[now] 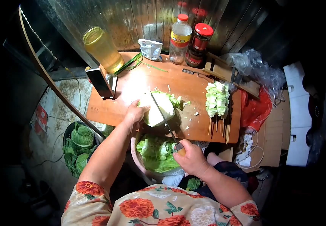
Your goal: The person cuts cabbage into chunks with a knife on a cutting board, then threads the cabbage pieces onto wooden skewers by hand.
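A pale green cabbage [153, 109] rests on the brown wooden board [114, 113], its outer leaves cut away. My left hand [136, 113] grips it from the left side. In my right hand [192, 157] is a knife [167, 124], held by its wooden handle; the long thin blade lies over the cabbage, pointing away from me. How deep the edge has gone in, I cannot tell. Chopped green scraps [176, 101] are scattered just right of the cabbage. Below the board's front edge, a basin [134, 150] holds loose cabbage leaves [157, 152].
Skewers of cabbage pieces [217, 100] lie at the board's right. Behind stand a phone [101, 83], a glass jar of yellowish liquid [104, 51], a red-capped bottle [180, 39] and stacked red-lidded jars [200, 43]. Whole cabbages [82, 135] fill a tub at left.
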Motion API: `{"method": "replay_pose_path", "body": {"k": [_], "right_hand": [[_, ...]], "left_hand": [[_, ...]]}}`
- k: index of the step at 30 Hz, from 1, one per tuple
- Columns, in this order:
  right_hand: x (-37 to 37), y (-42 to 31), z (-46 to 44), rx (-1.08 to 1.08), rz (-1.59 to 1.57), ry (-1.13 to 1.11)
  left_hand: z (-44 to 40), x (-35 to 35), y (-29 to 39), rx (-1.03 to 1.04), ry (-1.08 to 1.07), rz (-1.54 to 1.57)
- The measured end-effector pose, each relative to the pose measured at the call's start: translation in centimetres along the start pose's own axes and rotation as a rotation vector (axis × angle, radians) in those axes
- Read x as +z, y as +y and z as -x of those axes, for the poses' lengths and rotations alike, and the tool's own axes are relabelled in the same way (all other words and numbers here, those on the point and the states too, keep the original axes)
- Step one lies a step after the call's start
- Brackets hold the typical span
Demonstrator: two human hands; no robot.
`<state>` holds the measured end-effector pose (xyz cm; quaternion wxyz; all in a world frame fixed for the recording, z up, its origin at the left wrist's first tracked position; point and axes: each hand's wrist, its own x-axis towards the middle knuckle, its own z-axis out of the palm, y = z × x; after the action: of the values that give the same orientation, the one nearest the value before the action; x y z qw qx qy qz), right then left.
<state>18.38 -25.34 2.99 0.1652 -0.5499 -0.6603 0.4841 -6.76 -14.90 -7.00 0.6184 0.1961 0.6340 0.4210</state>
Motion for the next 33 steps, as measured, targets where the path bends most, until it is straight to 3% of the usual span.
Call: {"method": "replay_pose_path", "body": {"k": [12,20,23,25,33], "right_hand": [[-0.2,-0.4,-0.6,0.046,0.010,-0.103],[0.4,0.1,-2.4,0.069,0.047,-0.164],[0.6,-0.5,-3.4,-0.042,0.040,-0.096],[0.6,-1.1,-4.2,0.059,0.063,-0.154],[2.3,-1.2,-8.9,0.137,0.201,-0.202]], "left_hand": [[1.2,1.1,1.5,-0.005,0.027,-0.016],[-0.4,0.5,1.4,-0.044,0.019,-0.193],[-0.1,0.7,1.8,-0.071,0.027,-0.188],[0.1,0.8,2.3,-0.094,0.037,-0.181],[-1.4,0.2,2.1,-0.157,0.013,-0.137]]}}
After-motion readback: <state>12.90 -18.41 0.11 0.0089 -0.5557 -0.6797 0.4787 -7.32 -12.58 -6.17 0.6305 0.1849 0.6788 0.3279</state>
